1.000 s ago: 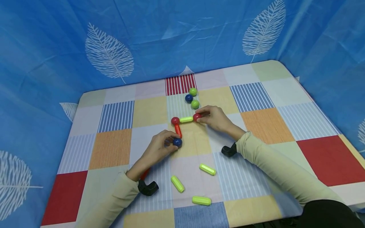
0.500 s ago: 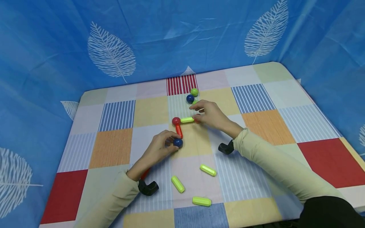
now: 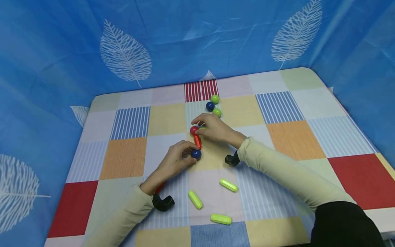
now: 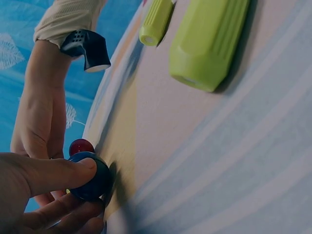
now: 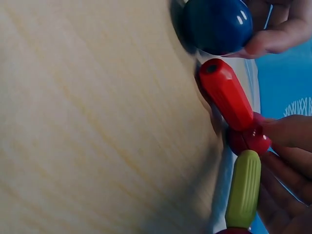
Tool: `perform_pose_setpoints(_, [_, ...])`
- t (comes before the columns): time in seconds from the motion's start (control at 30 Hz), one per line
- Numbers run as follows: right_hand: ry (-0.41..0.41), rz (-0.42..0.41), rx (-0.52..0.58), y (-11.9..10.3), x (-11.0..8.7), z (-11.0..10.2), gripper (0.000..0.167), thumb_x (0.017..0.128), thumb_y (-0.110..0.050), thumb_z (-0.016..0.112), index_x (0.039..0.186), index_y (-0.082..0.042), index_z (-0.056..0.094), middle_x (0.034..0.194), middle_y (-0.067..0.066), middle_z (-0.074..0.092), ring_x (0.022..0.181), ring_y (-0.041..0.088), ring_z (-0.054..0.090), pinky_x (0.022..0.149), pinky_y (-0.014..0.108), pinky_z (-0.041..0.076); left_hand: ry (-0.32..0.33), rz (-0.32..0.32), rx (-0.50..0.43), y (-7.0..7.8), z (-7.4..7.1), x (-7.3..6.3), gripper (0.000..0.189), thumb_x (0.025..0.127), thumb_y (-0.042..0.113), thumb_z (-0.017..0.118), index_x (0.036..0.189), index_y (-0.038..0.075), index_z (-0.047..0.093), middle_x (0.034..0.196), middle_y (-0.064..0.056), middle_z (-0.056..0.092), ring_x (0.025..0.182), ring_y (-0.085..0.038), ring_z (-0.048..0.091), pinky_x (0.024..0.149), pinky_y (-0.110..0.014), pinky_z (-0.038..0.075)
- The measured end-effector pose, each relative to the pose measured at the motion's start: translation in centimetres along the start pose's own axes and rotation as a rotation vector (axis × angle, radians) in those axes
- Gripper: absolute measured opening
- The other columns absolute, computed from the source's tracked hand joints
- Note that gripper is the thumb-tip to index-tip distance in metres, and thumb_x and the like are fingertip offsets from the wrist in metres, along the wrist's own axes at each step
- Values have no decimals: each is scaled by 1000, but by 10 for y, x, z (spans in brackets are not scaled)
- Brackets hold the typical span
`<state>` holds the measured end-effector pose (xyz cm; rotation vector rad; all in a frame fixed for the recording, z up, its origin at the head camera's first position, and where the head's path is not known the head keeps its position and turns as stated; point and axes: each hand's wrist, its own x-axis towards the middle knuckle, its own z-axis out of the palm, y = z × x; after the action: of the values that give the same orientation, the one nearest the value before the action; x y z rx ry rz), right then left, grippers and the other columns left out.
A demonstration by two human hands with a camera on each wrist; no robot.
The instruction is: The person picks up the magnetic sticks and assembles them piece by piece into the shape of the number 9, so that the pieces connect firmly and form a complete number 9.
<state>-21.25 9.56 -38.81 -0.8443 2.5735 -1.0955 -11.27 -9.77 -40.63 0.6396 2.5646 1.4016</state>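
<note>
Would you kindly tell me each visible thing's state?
Left hand: holding near blue ball.
Near blue ball: pinched, unjoined.
Right hand: gripping corner red ball.
Corner red ball: joined to two rods.
End red ball: joined, mostly hidden.
Red rod: one end free.
Attached green rod: both ends joined.
Loose green rods: lying unattached.
Three far balls: resting unheld.
Other red piece: mostly hidden.

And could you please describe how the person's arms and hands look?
The left hand and right hand are gloveless. Both sleeves are plain cream, with a curved black piece at each cuff; black material shows farther up the right arm.
</note>
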Motion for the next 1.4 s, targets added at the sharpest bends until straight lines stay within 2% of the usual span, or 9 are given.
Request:
perform_pose_setpoints(0.3, [-1, -15, -20, 2, 2, 1, 27, 90, -7, 70, 116, -2, 70, 112, 9, 69, 104, 20, 63, 90, 33, 50, -14, -14, -2, 0, -1, 3, 31, 82, 0, 75, 112, 5, 68, 107, -7, 64, 96, -21, 63, 83, -39, 53])
perform_pose_setpoints(0.5, [-10, 9, -6, 3, 4, 1, 27, 90, -7, 69, 117, -2, 69, 111, 9, 70, 102, 19, 63, 88, 32, 51, 5, -6, 10, -1, 1, 3, 32, 81, -1, 76, 111, 5, 69, 106, -7, 64, 94, -21, 64, 81, -39, 53])
perform_pose_setpoints(0.67, [-12, 23, -3, 3, 5, 1, 28, 91, -7, 69, 118, -1, 69, 111, 9, 70, 103, 19, 64, 88, 32, 50, 20, -35, 34, 1, 3, 3, 31, 80, 0, 77, 110, 6, 70, 106, -7, 60, 92, -20, 62, 81, -37, 52])
perform_pose_setpoints(1.13, [-17, 21, -13, 4, 4, 3, 29, 91, -8, 69, 119, -1, 68, 115, 10, 69, 110, 21, 61, 93, 34, 48, 44, -52, 50, 2, 5, 3, 35, 77, -1, 81, 109, 6, 70, 105, -11, 54, 89, -22, 62, 82, -38, 52])
perform_pose_setpoints(1.27, [-37, 6, -67, 8, -1, -6, 35, 91, -11, 69, 125, -2, 65, 123, 10, 66, 115, 23, 59, 99, 37, 46, 36, -58, 38, 2, 5, 3, 34, 78, -1, 80, 110, 5, 69, 106, -11, 55, 90, -22, 62, 82, -38, 52])
perform_pose_setpoints(1.4, [-19, 47, -87, 17, -12, -24, 36, 91, -12, 69, 126, -5, 65, 126, 9, 64, 118, 25, 57, 100, 42, 44, 28, -48, 32, 1, 3, 3, 33, 79, 0, 79, 110, 5, 69, 106, -11, 56, 91, -22, 61, 82, -39, 52])
